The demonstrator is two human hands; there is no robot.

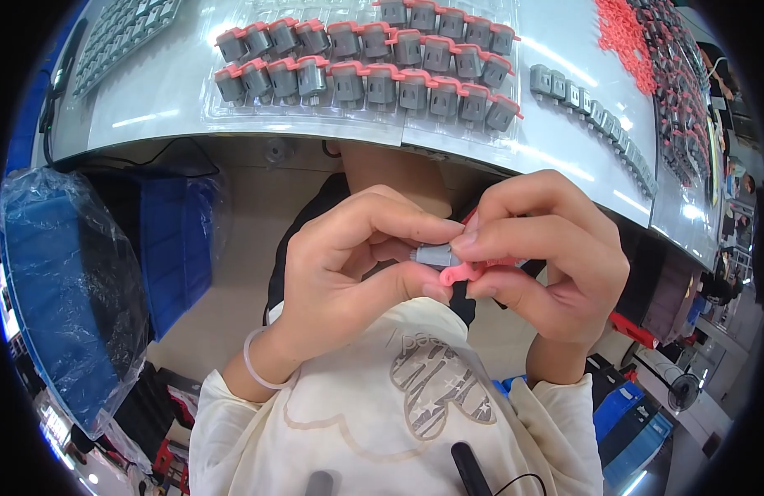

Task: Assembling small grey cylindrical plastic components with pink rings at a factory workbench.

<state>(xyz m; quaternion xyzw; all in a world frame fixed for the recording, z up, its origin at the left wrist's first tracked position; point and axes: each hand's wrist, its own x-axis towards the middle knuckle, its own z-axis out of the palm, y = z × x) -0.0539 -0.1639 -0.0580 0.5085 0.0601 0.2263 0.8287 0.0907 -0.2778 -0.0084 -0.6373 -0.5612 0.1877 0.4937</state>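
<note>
I hold a small, grey, block-shaped part (432,255) in front of my chest, just below the near edge of the white, glossy surface (171,95), with a bright pink-red plastic clip (455,274) against its lower side. My left hand (341,256) is curled, its thumb and index finger pinching the part and the clip from the left, the thumb tip beside the clip's round end. My right hand (556,256) pinches from the right: its index fingertip presses on the grey part and its thumb bears on the clip from below. The two hands' fingertips nearly meet, and my right fingers cover much of the clip, so I cannot tell whether it is fully seated.

Ahead of me on the surface, a clear plastic tray (258,119) carries rows of grey blocks topped with red clips (347,87). To its right runs a slanting line of bare grey blocks (594,114); beyond that lie a heap of loose pink-red plastic pieces (624,41) and a crowd of dark grey and red pieces (680,95). A grey-green tray of small parts (126,37) sits at the far left.
</note>
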